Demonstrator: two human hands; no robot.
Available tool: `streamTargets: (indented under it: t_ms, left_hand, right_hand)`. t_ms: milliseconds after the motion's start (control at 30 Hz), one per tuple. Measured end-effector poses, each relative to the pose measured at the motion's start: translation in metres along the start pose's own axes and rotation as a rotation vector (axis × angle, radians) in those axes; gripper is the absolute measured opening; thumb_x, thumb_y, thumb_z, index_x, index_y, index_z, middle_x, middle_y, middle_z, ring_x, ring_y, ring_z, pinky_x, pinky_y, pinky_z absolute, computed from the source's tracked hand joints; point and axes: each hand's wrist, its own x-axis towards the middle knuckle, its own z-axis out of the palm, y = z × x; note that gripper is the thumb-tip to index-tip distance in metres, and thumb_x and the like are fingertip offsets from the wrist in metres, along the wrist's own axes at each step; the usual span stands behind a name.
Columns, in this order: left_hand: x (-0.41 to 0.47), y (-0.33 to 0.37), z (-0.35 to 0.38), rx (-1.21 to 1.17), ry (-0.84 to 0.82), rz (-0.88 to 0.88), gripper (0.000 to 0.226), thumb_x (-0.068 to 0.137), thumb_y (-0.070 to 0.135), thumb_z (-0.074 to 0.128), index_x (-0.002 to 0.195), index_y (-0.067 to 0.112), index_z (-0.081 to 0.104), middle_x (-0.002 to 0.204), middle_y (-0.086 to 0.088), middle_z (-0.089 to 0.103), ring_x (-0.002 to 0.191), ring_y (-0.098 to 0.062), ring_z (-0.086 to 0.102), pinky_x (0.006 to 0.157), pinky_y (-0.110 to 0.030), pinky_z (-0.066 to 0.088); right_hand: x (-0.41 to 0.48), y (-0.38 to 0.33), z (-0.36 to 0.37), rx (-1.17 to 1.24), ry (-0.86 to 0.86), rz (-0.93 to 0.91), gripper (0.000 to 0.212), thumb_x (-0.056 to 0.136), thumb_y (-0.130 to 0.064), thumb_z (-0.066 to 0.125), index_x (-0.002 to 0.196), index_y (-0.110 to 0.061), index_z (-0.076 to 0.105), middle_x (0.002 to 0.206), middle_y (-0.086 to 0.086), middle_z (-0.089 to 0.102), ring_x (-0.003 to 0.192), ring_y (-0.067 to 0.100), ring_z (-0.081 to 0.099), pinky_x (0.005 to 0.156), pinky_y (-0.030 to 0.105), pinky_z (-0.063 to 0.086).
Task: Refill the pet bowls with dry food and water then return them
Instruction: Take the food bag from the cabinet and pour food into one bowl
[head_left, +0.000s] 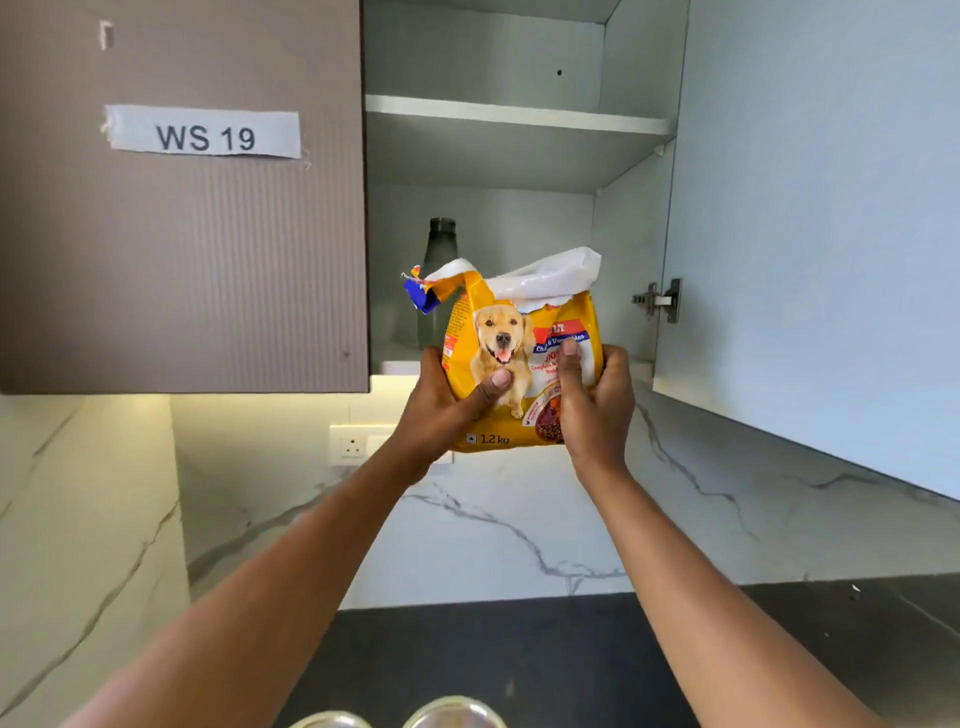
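Note:
A yellow bag of dry dog food (519, 353), torn open at the top, is held up in front of the open wall cabinet's lower shelf. My left hand (447, 405) grips its left side with the thumb across the front. My right hand (592, 400) grips its right side. Behind the bag, on the lower shelf, stands a dark grey bottle (439, 249). At the bottom edge of the view, the rims of two metal bowls (452, 714) show on the dark counter.
The open cabinet door (810, 208) juts out on the right with its hinge showing. A closed brown door labelled WS 19 (202, 135) is on the left. A wall socket (353, 444) sits on the marble backsplash. The dark counter (519, 654) lies below.

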Motion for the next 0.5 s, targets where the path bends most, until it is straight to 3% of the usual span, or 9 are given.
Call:
streamTargets:
  t_ms: [67,167,300,400,500]
  left_hand:
    - [-0.032,-0.009,-0.01,-0.003,-0.015,-0.028,0.076,0.075,0.051,0.079,0.135,0.029,0.039,0.128,0.01,0.065,0.112,-0.012,0.069,0.088,-0.036,0.061]
    - [-0.083,-0.024,-0.024,-0.01,-0.06,-0.072,0.081,0.073,0.044,0.083,0.141,0.031,0.042,0.128,0.009,0.067,0.111,-0.013,0.07,0.086,-0.035,0.061]
    - [-0.151,-0.055,-0.042,-0.05,0.022,-0.15,0.078,0.065,0.025,0.09,0.134,0.023,0.053,0.121,-0.002,0.073,0.107,-0.02,0.072,0.086,-0.038,0.061]
    - [-0.201,-0.083,-0.057,-0.078,0.063,-0.256,0.075,0.062,0.016,0.093,0.128,0.014,0.058,0.117,-0.012,0.074,0.107,-0.031,0.072,0.088,-0.049,0.059]
    - [-0.241,-0.1,-0.065,-0.082,0.101,-0.338,0.058,0.063,0.005,0.092,0.115,0.013,0.066,0.109,-0.011,0.077,0.101,-0.031,0.074,0.084,-0.045,0.061]
  right_hand:
    - [-0.035,0.002,-0.004,0.03,-0.025,0.017,0.03,0.102,-0.046,0.063,0.107,-0.016,0.058,0.096,-0.007,0.068,0.083,-0.01,0.067,0.068,0.005,0.051]
    - [-0.093,0.013,-0.012,0.068,-0.092,0.056,0.033,0.098,-0.052,0.062,0.109,-0.022,0.059,0.102,-0.005,0.072,0.092,0.005,0.072,0.076,0.02,0.061]
    - [-0.173,0.033,-0.028,0.149,-0.18,0.184,0.04,0.091,-0.058,0.066,0.11,-0.023,0.061,0.101,-0.002,0.074,0.092,0.012,0.074,0.079,0.03,0.062]
    - [-0.228,0.048,-0.044,0.187,-0.259,0.313,0.051,0.084,-0.063,0.072,0.112,-0.021,0.063,0.102,0.0,0.076,0.094,0.017,0.076,0.079,0.037,0.063]
    - [-0.262,0.062,-0.056,0.265,-0.382,0.52,0.05,0.087,-0.048,0.081,0.116,-0.011,0.062,0.106,0.009,0.078,0.097,0.027,0.078,0.082,0.045,0.065]
